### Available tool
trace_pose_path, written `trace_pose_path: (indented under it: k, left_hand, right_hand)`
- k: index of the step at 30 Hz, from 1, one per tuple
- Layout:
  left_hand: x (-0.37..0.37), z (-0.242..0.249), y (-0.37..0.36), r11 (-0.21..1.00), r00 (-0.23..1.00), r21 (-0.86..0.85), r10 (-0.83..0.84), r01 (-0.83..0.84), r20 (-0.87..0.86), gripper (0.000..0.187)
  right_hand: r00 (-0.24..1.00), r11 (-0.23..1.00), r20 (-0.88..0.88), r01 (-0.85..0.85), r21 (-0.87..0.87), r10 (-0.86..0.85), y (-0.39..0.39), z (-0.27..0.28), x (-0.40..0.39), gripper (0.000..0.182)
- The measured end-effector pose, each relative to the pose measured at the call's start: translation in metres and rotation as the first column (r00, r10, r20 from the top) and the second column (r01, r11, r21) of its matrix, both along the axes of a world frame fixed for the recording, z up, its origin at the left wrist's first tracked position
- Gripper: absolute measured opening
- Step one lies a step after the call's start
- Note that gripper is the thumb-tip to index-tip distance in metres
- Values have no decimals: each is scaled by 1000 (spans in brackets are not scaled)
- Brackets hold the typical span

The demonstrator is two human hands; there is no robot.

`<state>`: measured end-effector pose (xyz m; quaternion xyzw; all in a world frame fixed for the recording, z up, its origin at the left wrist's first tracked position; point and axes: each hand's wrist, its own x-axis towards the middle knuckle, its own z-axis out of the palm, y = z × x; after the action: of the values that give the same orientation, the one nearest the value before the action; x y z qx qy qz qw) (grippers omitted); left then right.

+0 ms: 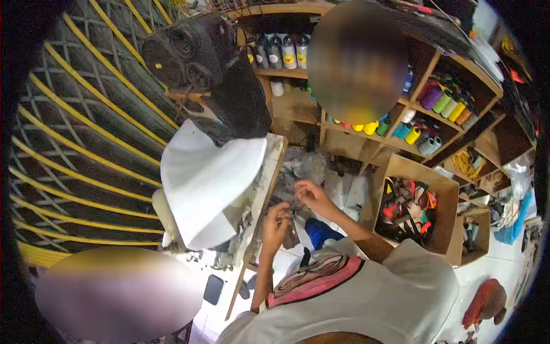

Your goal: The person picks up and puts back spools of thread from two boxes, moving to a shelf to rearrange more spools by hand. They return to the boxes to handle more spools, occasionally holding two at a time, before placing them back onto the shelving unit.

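Note:
My left hand (pixel 275 228) is raised near the table's edge, with its fingers bent in toward the thumb. Close to it on the right is my right hand (pixel 315 198), its fingers curled in a pinch. Whatever the fingers hold, if anything, is too small to make out. The two hands are a short gap apart, above my lap. A large white sheet (pixel 212 172), of cloth or paper, drapes over the worktable (pixel 260 218) left of my hands. Just below my right hand lies a dark blue cloth (pixel 322 232).
A dark machine (pixel 195 54) stands at the table's far end. Shelves ahead hold bottles (pixel 288 53) and coloured thread spools (pixel 441 103). At right, a cardboard box (pixel 447 198) contains mixed scraps. A phone (pixel 213 289) lies at lower left. Yellow-barred grating (pixel 91 155) lines the left.

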<state>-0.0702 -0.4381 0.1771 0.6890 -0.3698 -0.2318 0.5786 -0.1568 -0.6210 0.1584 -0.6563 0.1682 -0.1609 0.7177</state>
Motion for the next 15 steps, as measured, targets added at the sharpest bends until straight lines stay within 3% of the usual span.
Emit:
trace_pose_path:
  k: [2, 3, 5, 7, 14, 15]
  left_hand:
    - [-13, 21, 15, 999, 994, 13, 45, -44, -98, 29]
    - [-20, 36, 22, 995, 995, 52, 90, -88, -36, 26]
    - [-39, 57, 37, 991, 989, -33, 130, -132, -71, 25]
    - [-55, 58, 51, 978, 983, -119, 159, -169, -90, 25]
    - [-99, 65, 82, 983, 959, -135, 83, -123, -270, 23]
    - [-101, 67, 83, 987, 972, -137, 44, -78, -230, 23]
  right_hand:
    - [1000, 1000, 28, 11, -23, -10, 13, 15, -20, 28]
    - [999, 1000, 37, 21, -13, -21, 19, 23, -29, 29]
    - [998, 999, 53, 33, 21, -34, 30, 40, -49, 31]
    - [993, 996, 99, 74, -55, -69, 43, 41, -68, 30]
    - [988, 993, 97, 118, -3, -117, 70, 61, -140, 30]
    - [980, 990, 145, 138, -14, -134, 67, 52, -147, 29]
